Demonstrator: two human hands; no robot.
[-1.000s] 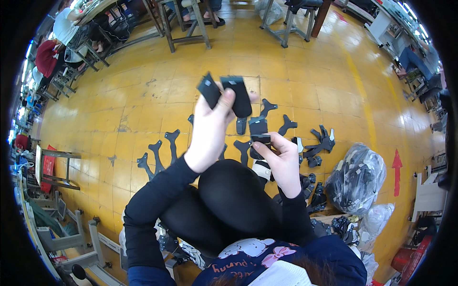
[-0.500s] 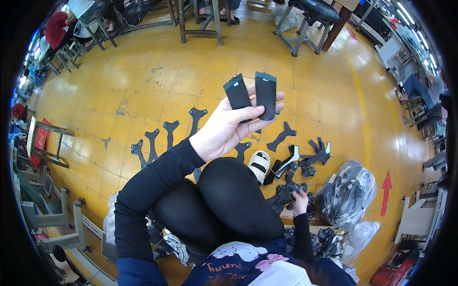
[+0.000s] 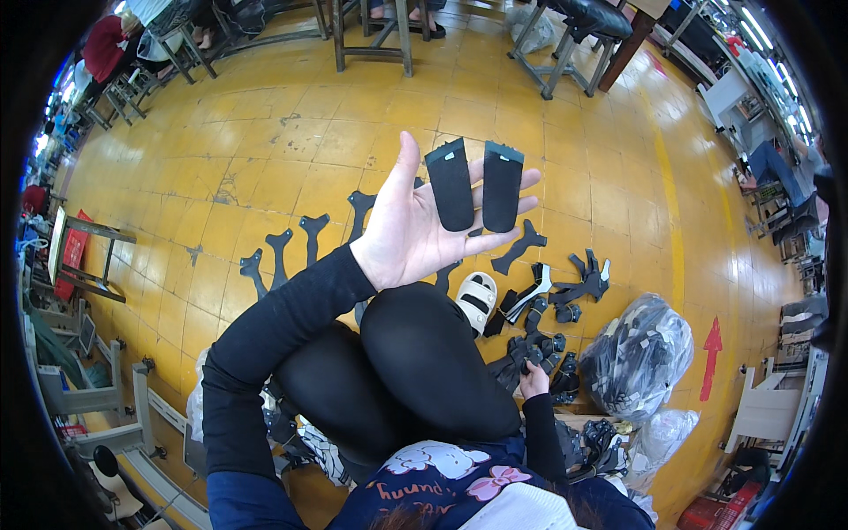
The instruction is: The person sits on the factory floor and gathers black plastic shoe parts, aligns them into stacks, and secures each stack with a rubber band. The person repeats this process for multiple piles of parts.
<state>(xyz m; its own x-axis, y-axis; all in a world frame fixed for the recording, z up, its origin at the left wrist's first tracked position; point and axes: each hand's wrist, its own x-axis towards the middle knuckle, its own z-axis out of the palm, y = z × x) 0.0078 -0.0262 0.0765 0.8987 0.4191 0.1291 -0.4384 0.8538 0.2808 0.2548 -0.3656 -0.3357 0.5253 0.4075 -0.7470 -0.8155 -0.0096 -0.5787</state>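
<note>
Two matt black leather-like pieces [image 3: 477,185]; glossy, worn yellow floor tiles [image 3: 265,132]; shiny clear plastic bag [image 3: 640,358].

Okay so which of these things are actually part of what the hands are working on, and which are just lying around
In hand:
- left hand, open, palm up
- two black flat pieces lying side by side on its fingers
- right hand, down in the pile of black parts
- black cut shapes laid in a row on the floor

Lying about:
- white sandal
- full plastic bag
- stools
- red floor arrow
</note>
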